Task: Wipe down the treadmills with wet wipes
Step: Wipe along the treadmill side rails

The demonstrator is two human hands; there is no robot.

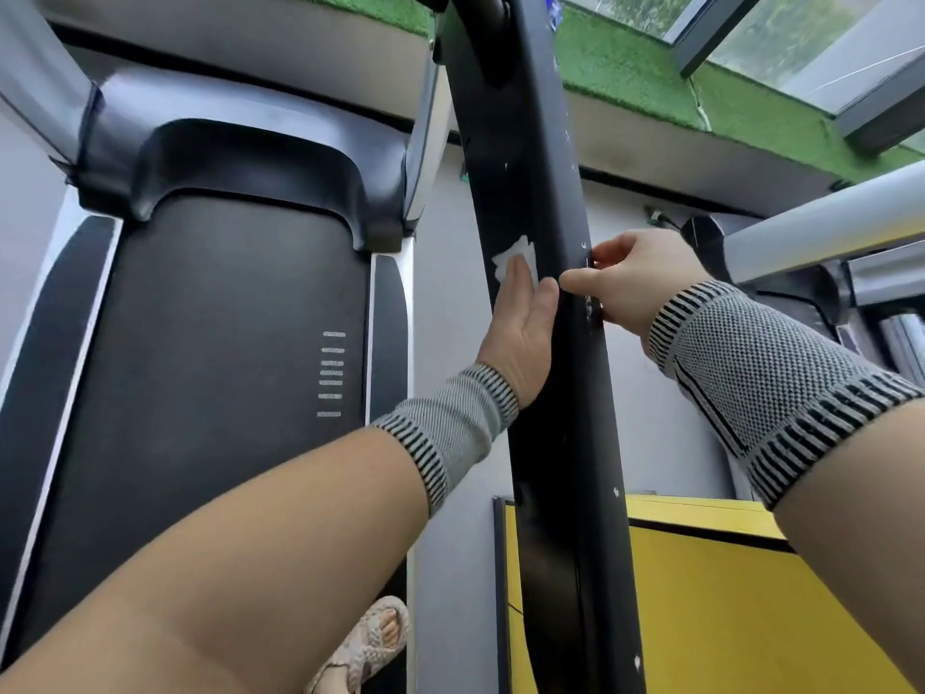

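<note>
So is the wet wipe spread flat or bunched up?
Bunched: the wet wipe shows crumpled edges beyond the left hand's fingers, pressed against the black upright.

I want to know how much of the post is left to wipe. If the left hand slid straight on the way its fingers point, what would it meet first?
The left hand presses the wet wipe flat on the black upright, fingers pointing up along it. Ahead lies more bare post; the first obstacle seems to be the dark curved bar near the top, though depth is unclear.

The left hand [520, 333] covers most of the wet wipe [515, 255]. The right hand's fingertips [598, 255] vanish behind the black upright [555, 393], itself cut off top and bottom. The near sandalled foot [370, 643] is cropped.
</note>
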